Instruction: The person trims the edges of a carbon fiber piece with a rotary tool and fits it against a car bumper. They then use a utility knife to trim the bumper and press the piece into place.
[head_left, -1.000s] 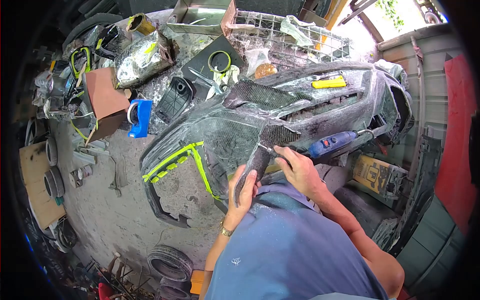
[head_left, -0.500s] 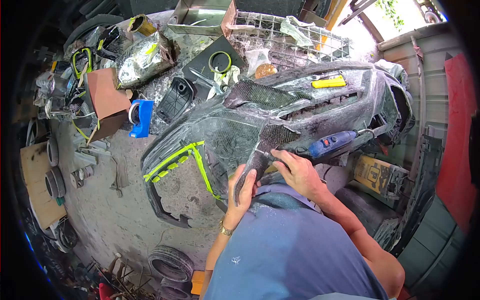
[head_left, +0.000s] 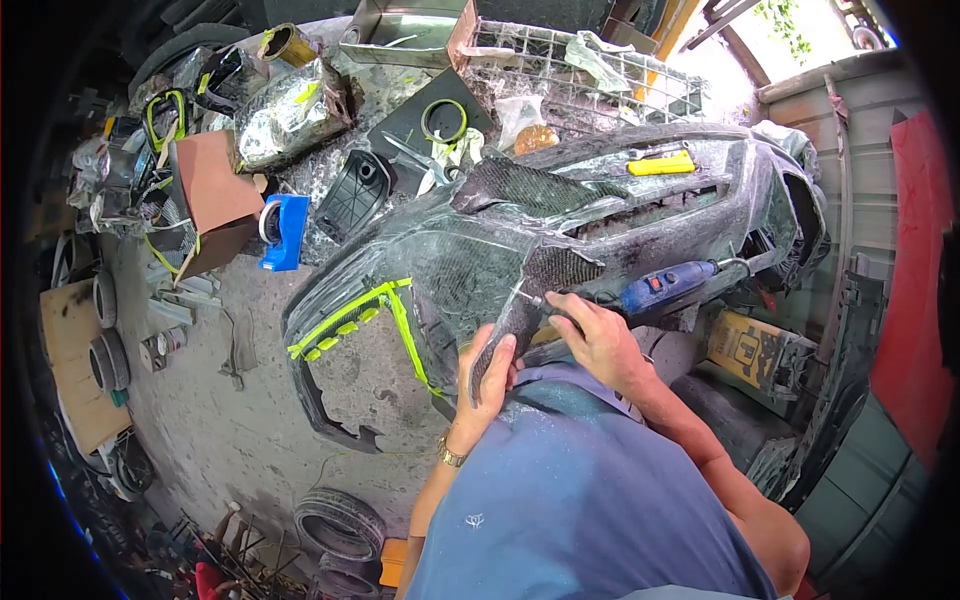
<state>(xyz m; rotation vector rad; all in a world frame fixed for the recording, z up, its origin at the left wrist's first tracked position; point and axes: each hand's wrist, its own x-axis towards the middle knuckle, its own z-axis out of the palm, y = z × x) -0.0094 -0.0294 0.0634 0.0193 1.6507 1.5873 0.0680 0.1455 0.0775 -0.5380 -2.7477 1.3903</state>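
Your left hand [head_left: 486,378] grips the lower end of the dark carbon-weave piece [head_left: 518,322], thumb pressed against it, close to your shirt [head_left: 580,490]. Your right hand [head_left: 602,345] pinches a slim rotary handpiece [head_left: 549,304] between thumb and fingers, its metal tip at the edge of that piece. The piece sits in front of the dusty bumper [head_left: 470,270]. The blue rotary tool [head_left: 668,286] lies just beyond your right hand, and a yellow-handled cutter [head_left: 661,164] rests on the bumper, farther off.
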